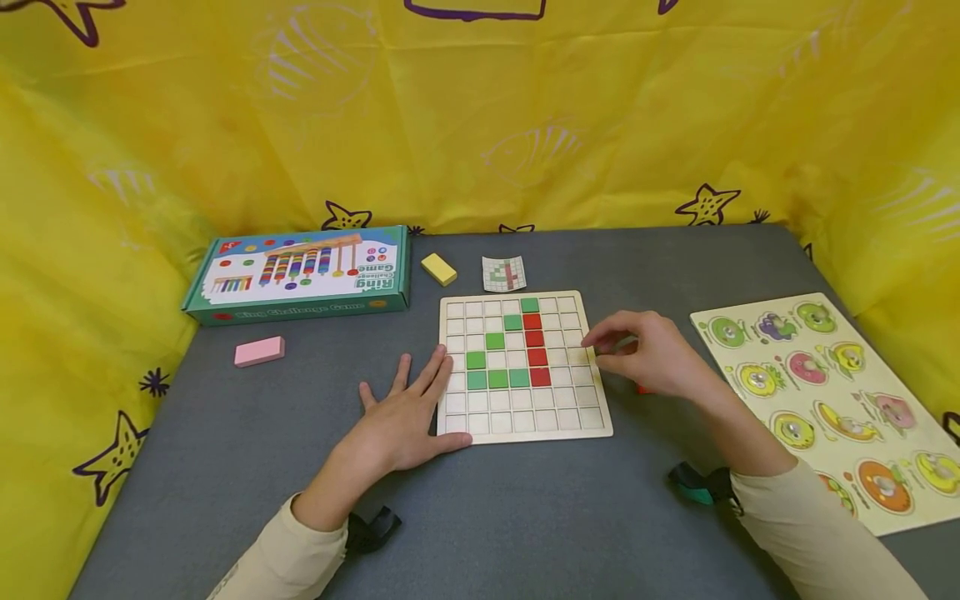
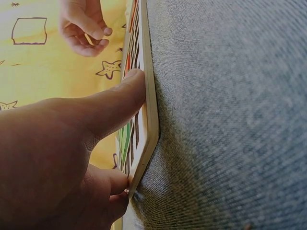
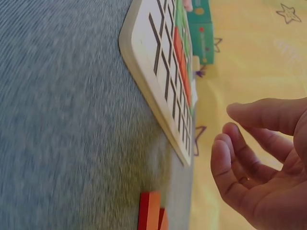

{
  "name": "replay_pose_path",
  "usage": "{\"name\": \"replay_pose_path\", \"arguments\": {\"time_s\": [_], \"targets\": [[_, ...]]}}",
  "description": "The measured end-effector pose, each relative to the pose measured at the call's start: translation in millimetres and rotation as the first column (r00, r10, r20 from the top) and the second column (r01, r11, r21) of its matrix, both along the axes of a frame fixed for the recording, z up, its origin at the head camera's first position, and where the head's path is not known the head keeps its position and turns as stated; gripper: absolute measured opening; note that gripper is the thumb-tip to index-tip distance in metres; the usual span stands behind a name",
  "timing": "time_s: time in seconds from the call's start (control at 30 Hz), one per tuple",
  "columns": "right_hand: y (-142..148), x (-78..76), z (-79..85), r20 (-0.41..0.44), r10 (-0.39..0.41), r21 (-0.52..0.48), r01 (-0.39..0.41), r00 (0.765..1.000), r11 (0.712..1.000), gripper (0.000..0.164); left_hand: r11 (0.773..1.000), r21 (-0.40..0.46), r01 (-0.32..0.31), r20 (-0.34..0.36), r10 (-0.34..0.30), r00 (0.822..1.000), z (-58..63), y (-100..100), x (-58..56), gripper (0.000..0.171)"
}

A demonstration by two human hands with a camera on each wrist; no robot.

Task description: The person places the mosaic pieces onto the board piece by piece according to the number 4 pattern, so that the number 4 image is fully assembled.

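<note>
A pale wooden grid board [image 1: 525,423] lies flat on the table. Several green tiles [image 1: 497,378] step diagonally across it and along one row, beside a column of red tiles [image 1: 534,338]. My left hand [image 1: 401,423] rests at the board's left side, fingers spread along the edge and thumb on the near left corner. Above the right edge hovers my right hand [image 1: 651,354], its fingers loosely bent. In the right wrist view, nothing shows between that thumb and the fingertips. Red pieces [image 3: 150,211] lie on the table below this hand, mostly hidden by it in the head view.
Behind the board lies a small pattern card [image 1: 504,274], with a yellow block [image 1: 438,269] to its left. A ring game box [image 1: 300,275] and a pink block [image 1: 259,352] are at left. The fruit puzzle board [image 1: 832,408] lies at right, partly under the right forearm.
</note>
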State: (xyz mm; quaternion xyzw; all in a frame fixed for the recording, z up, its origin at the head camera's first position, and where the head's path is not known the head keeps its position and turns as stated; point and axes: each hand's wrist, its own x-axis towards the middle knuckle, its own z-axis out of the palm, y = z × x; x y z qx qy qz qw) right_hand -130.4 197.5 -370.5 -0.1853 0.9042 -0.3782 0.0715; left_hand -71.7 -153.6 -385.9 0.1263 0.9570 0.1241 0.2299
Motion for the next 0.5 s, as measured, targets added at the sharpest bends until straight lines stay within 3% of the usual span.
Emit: {"name": "replay_pose_path", "arguments": {"time_s": [0.5], "targets": [[38,2.1,2.4,0.024,-0.037,0.039,0.036,0.999,0.999,0.027,1.000,0.001,-0.001,-0.004,0.001,1.000,0.0,0,0.3,0.109]]}}
